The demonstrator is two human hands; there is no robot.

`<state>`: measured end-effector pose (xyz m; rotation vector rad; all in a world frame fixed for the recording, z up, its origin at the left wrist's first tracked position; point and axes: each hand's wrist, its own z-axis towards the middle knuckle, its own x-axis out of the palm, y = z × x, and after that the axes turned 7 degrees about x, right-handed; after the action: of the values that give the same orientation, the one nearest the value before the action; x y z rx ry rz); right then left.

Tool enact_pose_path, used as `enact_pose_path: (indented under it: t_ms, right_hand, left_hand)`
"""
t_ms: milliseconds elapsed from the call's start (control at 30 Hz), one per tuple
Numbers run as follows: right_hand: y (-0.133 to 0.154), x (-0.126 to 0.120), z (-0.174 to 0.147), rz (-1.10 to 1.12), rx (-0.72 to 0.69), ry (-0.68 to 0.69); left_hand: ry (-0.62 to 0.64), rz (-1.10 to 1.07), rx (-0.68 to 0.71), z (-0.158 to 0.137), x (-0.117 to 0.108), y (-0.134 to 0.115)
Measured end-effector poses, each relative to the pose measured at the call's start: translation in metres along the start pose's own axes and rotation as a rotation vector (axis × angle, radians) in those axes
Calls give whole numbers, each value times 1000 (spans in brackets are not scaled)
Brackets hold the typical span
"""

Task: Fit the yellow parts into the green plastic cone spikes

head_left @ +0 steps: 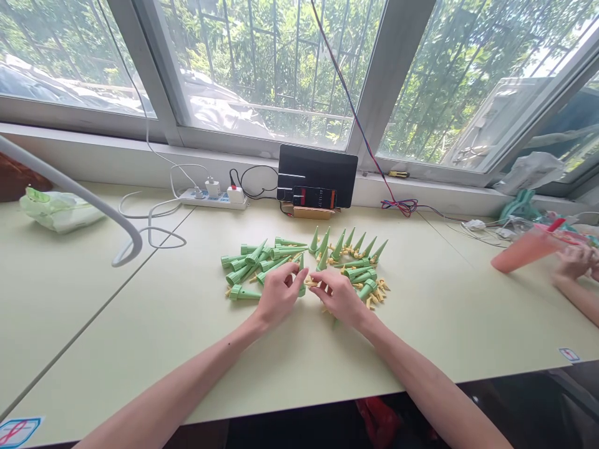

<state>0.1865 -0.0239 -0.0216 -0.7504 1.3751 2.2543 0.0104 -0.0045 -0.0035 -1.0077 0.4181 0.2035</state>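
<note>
My left hand (pixel 279 292) grips a green plastic cone-shaped spike (pixel 302 263), tip upward, between thumb and fingers. Close beside it, my right hand (pixel 340 294) pinches a small yellow plastic piece (pixel 311 284). To the left lies a pile of green spikes (pixel 253 269) on their sides. Behind my hands, several green spikes (pixel 337 249) stand upright in a curved row, with yellow bits at their bases. More green spikes (pixel 367 287) lie by my right hand, next to loose yellow pieces (pixel 378 295). My fingers partly hide both held parts.
A phone (pixel 314 197) leans against a dark tablet (pixel 327 174) at the back. Left of it are a power strip (pixel 215 198) and a white curved tube (pixel 126 231). At right, another person's hand (pixel 574 262) is by a tilted pink drink cup (pixel 524 249).
</note>
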Motion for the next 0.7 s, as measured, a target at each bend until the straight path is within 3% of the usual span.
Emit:
enact_pose_path:
  t_ms: [300, 700]
  right_hand:
    - [1, -3, 1, -20, -12, 3]
    - [2, -2, -2, -123, -6, 19]
  left_hand:
    - [48, 80, 181, -2, 2, 5]
    - [170, 32, 252, -2, -3, 2]
